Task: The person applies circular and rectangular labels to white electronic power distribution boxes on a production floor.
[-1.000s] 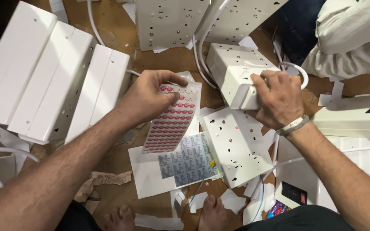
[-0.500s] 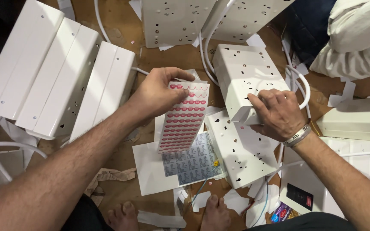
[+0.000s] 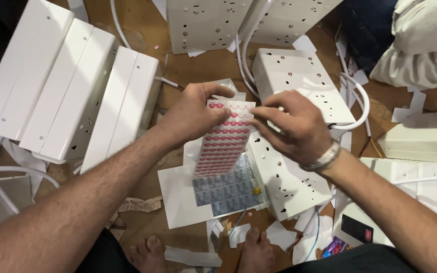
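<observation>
The left hand (image 3: 190,116) has its fingers pinched on the sticker sheet (image 3: 223,139) at centre frame. At 3 o'clock, the right hand (image 3: 292,126) fingers nip its top edge, above a white box (image 3: 289,184).

Pink-dotted sticker sheet (image 3: 223,139); plain white boxes (image 3: 61,86).

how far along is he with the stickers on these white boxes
Done: the sticker sheet has empty spots along its top row. In hand: left hand holds the sheet, right hand picks at its top edge. Left: most red stickers remain, and the white box lies beside the hands.
</observation>
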